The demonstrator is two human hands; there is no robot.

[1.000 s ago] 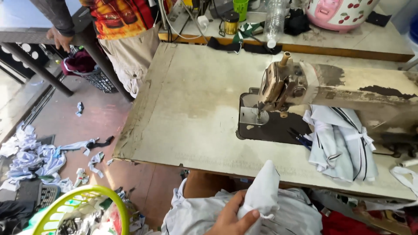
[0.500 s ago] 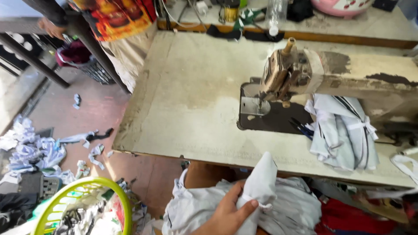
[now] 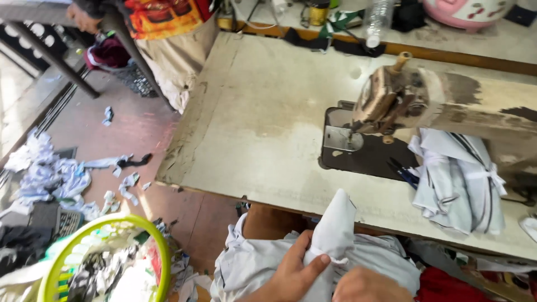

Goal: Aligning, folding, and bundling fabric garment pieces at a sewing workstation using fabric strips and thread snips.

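**Below the desk edge: soft cloth gripped**

Below the worn desk (image 3: 268, 128) and its sewing machine (image 3: 391, 100), a pale folded cloth (image 3: 335, 229) is held upright over the lap. It is clamped by the left hand (image 3: 293, 274); the right hand (image 3: 363, 285) is closed beside it, its grip hidden. Light, limp fabric, judged best gripped at the bunched base.

We look down on a worn, pale, scuffed worktop (image 3: 263, 123) with an old beige sewing machine (image 3: 442, 103) set in it. Below it lies a reddish-brown tiled floor (image 3: 140, 126) strewn with pale fabric scraps (image 3: 50, 176). A lime-green plastic basket (image 3: 106, 257) stands nearby, daylight on its rim.
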